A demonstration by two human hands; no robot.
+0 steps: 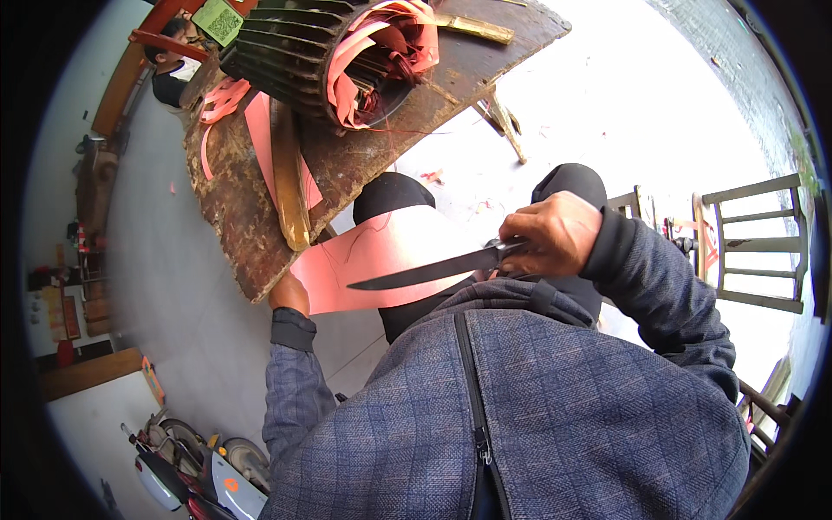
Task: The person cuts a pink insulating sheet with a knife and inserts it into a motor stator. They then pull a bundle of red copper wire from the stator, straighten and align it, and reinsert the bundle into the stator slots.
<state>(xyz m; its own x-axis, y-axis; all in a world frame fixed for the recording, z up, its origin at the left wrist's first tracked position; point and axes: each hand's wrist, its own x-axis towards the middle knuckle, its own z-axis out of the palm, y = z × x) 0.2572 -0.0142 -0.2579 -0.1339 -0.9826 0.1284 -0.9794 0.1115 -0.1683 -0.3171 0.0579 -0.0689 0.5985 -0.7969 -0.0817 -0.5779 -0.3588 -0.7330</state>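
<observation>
My right hand is closed round the handle of a long knife, whose dark blade points left. The blade lies over a wide sheet of pink paper, spread across my lap; I cannot tell whether it touches it. My left hand grips the sheet's left end beside the table corner, its fingers partly hidden. On the worn wooden table just ahead, a thick wooden stick rests across a pink strip. Fine dark threads lie on the sheet.
A dark ribbed basket lies on its side on the table, lined with pink paper and holding red threads. Folded pink strips lie left of it. Wooden chairs stand right, a motorcycle lower left. Another person is at far left.
</observation>
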